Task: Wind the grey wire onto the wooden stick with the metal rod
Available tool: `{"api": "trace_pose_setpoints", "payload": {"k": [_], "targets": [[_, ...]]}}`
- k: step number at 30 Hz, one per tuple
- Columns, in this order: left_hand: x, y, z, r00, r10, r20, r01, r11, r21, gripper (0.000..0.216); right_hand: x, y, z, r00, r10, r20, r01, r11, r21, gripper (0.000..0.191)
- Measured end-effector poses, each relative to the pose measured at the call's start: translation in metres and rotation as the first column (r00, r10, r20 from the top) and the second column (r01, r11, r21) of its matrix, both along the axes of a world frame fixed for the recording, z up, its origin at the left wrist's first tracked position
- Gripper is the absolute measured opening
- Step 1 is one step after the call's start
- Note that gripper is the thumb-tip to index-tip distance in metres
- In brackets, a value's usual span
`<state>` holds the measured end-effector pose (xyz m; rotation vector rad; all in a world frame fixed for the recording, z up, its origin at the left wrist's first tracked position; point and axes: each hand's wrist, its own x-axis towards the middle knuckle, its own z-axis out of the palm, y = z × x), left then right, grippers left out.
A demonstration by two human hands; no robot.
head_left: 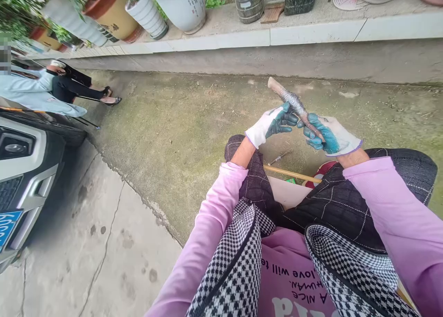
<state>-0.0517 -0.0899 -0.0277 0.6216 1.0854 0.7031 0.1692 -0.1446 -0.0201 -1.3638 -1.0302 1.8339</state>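
The slim, brown, silver-wrapped wooden stick (294, 102), above green-grey ground (166, 123), is probably light and stiff; grip its bare near-right end, as the teal-and-white-gloved right hand (323, 133) does, the matching left hand (276, 122)'s hold being unclear.

Brn wood stick (294, 103), midsect. wrapped silvery, slanted, held midair.

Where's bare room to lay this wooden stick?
Bare: mossy concrete strip left of the white-teal gloved left hand, between grey wall and cracked pale paving. Crowded: between dark checked knees, where a thin yellow rod crosses; the white-edged ledge holds assorted flowerpots.
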Motion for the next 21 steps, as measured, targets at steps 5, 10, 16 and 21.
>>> {"api": "trace_pose_setpoints", "payload": {"k": [5, 10, 16, 21], "targets": [[-0.004, -0.002, 0.002, 1.0, -0.015, 0.02, 0.014, 1.0, 0.011, 0.029, 0.0, 0.001, 0.011, 0.999, -0.02, -0.032, 0.018, 0.998, -0.053, 0.052], [-0.005, -0.005, 0.004, 0.999, -0.025, -0.047, 0.025, 1.0, 0.007, 0.024, 0.002, 0.003, 0.005, 1.0, -0.011, 0.01, 0.012, 1.0, -0.018, 0.051], [0.002, -0.005, 0.001, 0.994, -0.019, -0.106, 0.024, 0.999, 0.044, 0.018, 0.002, 0.005, -0.015, 0.892, -0.091, 0.442, -0.026, 0.967, 0.252, 0.03], [0.005, -0.003, -0.001, 0.991, 0.056, -0.122, -0.054, 0.998, 0.017, 0.047, -0.006, 0.011, -0.024, 0.642, -0.152, 0.752, -0.254, 0.882, 0.396, 0.019]]}}
